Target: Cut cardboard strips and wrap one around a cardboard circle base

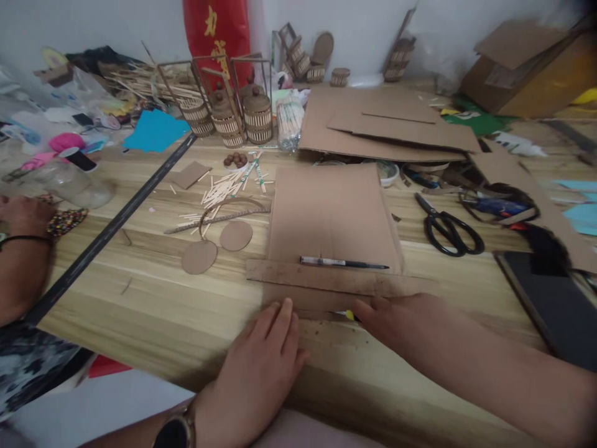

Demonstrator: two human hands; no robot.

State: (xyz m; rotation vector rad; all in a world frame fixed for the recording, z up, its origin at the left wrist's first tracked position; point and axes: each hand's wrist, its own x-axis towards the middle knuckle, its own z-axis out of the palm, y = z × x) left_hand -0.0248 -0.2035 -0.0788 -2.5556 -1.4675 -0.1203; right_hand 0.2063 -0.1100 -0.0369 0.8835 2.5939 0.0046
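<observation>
A pale wall with a red banner [219, 31] backs the wooden surface [135, 311], and I see small slatted baskets [258, 118] on its far side. In front of me, a cardboard strip [312, 279] lies across the near part of a cardboard sheet [326, 214], a pen [345, 262] along the strip's far side. I have the left hand [261, 358] at the sheet's near left corner, fingers stretched out and unclamped; the right hand's [405, 317] fingers clamp a mostly hidden, yellow-tipped tool [349, 315] by the near edge. Black-handled scissors [459, 233] lie farther right.
</observation>
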